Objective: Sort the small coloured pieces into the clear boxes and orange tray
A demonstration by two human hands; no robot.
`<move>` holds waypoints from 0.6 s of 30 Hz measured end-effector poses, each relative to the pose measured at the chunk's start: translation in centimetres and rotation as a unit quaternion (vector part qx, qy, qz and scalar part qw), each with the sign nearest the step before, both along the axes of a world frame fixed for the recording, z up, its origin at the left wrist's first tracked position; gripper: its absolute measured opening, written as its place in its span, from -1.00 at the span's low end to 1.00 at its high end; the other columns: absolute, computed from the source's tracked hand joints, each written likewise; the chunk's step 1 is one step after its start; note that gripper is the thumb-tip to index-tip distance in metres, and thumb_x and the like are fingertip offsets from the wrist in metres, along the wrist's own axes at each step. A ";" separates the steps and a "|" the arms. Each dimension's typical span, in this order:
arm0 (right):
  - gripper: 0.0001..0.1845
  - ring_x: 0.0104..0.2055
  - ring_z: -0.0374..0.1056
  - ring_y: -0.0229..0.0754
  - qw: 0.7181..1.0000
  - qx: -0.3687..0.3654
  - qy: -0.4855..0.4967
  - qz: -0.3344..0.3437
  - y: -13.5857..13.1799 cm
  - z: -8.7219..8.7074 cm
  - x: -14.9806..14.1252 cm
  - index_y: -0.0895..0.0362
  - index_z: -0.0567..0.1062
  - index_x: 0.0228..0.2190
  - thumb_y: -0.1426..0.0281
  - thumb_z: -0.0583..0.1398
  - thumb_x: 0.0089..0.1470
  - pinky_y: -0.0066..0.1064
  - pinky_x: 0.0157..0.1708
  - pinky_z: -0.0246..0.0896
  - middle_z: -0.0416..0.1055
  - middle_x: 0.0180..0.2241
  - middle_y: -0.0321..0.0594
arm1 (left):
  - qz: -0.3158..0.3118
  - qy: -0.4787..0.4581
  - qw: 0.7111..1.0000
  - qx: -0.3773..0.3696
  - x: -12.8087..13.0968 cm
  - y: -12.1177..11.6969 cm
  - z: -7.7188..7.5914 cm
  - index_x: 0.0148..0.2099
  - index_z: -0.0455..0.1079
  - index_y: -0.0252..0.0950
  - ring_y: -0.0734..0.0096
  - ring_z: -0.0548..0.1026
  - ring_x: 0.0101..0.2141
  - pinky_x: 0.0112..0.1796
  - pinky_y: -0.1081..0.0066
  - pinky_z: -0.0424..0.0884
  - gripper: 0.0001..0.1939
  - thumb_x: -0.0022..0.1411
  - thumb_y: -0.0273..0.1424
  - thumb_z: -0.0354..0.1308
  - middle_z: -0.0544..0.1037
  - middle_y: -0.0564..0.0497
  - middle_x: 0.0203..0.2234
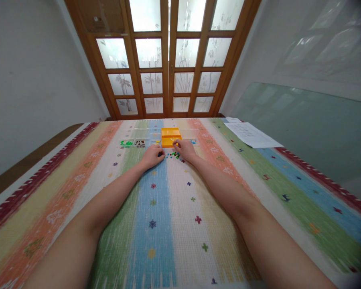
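An open orange-yellow box [166, 143] with its lid raised sits at the far middle of the table, a few small pale pieces inside. Over its front right part is my right hand [185, 151], thumb and fingers pinched together; anything between them is too small to make out. My left hand [152, 157] rests on the cloth just left of the box's front, fingers curled in, and what they may hold is hidden. Between both hands lies a loose scatter of tiny green, blue and dark pieces [176, 155].
Clear compartments flank the box, holding green pieces [126, 143], brown pieces [140, 143], a few yellow pieces [158, 142] and blue pieces [193, 141]. White printed paper [250, 135] lies at the back right of the striped tablecloth [152, 200]. Wooden glazed doors [171, 72] stand behind.
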State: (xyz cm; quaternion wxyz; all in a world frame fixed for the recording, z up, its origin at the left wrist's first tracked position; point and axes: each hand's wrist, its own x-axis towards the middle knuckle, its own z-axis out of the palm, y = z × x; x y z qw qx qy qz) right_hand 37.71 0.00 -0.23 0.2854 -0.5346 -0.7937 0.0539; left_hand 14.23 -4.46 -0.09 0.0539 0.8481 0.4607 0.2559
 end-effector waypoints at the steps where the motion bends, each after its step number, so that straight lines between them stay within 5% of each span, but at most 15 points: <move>1: -0.78 -0.22 0.51 -0.14 1.000 -0.001 -0.001 0.000 0.0 0.0 0.0 0.02 0.65 -0.10 0.33 0.22 0.29 -0.42 -0.20 0.22 0.62 -0.27 -0.21 | 0.002 -0.001 1.000 -0.002 0.0 0.0 0.0 -0.27 0.60 -0.23 0.17 0.48 -0.16 -0.05 0.19 0.40 -0.84 0.28 -0.36 0.18 0.55 -0.09 -0.30; 18: -0.77 -0.22 0.51 -0.12 1.000 -0.018 -0.022 0.010 -1.0 0.6 -0.4 0.00 0.65 -0.09 0.29 0.21 0.31 -0.42 -0.25 0.19 0.63 -0.27 -0.21 | 0.056 -0.124 0.989 -0.051 -0.8 0.9 -0.2 -0.28 0.61 -0.24 0.29 0.51 -0.26 -0.13 0.28 0.43 -0.82 0.30 -0.31 0.21 0.61 -0.03 -0.32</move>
